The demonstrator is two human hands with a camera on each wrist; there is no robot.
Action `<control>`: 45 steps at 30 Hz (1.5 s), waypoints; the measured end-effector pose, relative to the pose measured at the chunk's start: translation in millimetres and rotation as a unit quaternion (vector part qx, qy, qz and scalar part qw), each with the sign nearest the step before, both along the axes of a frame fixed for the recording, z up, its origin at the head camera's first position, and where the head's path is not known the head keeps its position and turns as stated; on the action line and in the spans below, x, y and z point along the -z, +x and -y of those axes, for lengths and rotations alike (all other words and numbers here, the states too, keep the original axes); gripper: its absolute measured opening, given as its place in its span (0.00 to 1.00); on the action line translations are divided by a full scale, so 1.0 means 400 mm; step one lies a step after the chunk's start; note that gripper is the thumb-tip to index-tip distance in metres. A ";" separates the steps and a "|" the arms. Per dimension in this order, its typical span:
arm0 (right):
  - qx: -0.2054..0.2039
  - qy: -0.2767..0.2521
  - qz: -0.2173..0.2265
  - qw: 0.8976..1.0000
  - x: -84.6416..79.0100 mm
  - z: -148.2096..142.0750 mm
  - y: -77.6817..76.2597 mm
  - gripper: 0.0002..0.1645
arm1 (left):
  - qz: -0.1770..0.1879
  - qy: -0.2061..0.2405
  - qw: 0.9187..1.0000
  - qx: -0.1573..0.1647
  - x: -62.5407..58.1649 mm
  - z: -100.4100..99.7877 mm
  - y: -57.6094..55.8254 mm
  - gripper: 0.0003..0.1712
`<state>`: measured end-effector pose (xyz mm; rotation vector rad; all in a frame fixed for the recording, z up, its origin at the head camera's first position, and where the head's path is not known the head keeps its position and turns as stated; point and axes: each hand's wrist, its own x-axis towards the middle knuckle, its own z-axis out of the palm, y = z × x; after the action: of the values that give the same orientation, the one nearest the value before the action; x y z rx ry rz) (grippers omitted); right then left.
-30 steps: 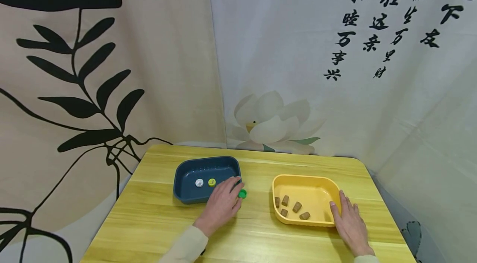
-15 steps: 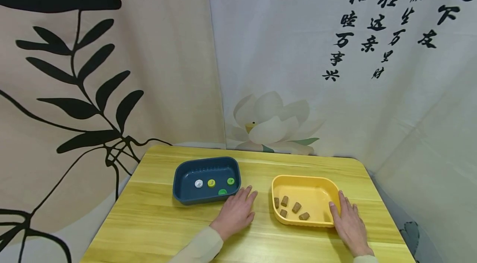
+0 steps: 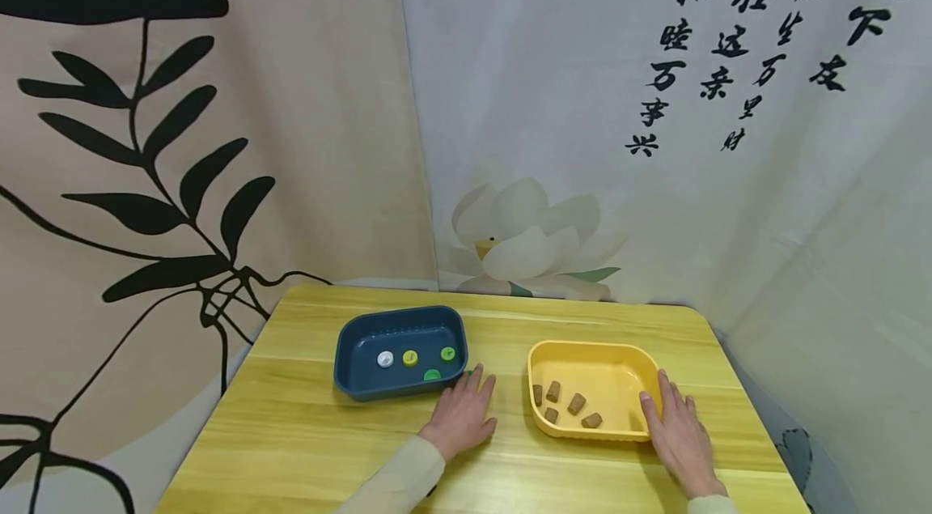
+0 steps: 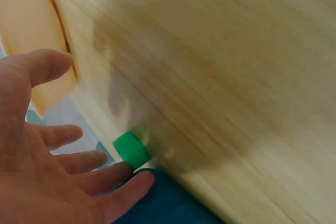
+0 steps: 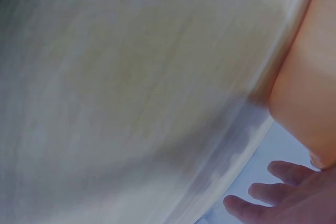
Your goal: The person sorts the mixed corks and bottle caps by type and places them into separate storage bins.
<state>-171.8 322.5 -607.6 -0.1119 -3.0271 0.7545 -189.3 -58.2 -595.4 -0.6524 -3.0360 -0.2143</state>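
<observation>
Beside the front right corner of the blue tray, my left hand has its fingers loosely extended toward a green bottle cap. In the left wrist view one fingertip overlaps the cap's edge, while the thumb stands well apart from it. Inside the blue tray lie a white cap, a yellow cap and two green ones. My right hand rests at the right side of the yellow tray, thumb over the rim and fingers straight along the outside.
Several short brown cylindrical pieces lie in the left part of the yellow tray. Both trays stand on a wooden table, with a strip of tabletop between them. A printed curtain hangs behind the table's far edge.
The left hand has moved from over the blue tray's front right corner to the right and back toward me, uncovering the green caps inside, then slightly left. The right hand stays put.
</observation>
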 end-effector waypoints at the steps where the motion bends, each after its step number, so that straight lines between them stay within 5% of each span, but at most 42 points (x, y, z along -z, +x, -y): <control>1: 0.000 0.000 0.001 1.000 0.000 0.000 0.000 0.44 | 0.004 0.001 1.000 -0.001 0.002 0.000 0.000 0.41; 9: 0.001 0.002 0.001 1.000 -0.003 0.002 -0.001 0.44 | 0.005 0.015 1.000 0.019 0.009 0.005 0.006 0.40; 16: 0.002 0.004 0.002 1.000 -0.005 0.002 -0.001 0.44 | 0.005 0.008 0.999 0.032 -0.006 0.004 0.039 0.38; 23: 0.001 0.007 0.004 1.000 -0.010 0.002 0.003 0.44 | -0.037 0.018 0.997 0.064 -0.013 0.016 0.074 0.34; 27: -0.002 0.006 0.002 1.000 -0.010 0.001 0.003 0.44 | -0.047 0.021 0.998 0.048 -0.005 0.028 0.078 0.34; 35: -0.001 0.005 -0.005 1.000 -0.006 0.000 0.003 0.44 | -0.006 0.013 1.000 0.013 0.016 0.050 0.070 0.46; 45: -0.002 0.007 -0.005 1.000 0.000 0.000 -0.003 0.44 | -0.053 -0.025 0.998 0.009 0.037 0.058 0.065 0.32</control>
<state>-172.8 322.4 -607.7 -0.1027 -3.0241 0.7323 -163.3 -81.6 -610.3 -0.6712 -2.9442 -0.1021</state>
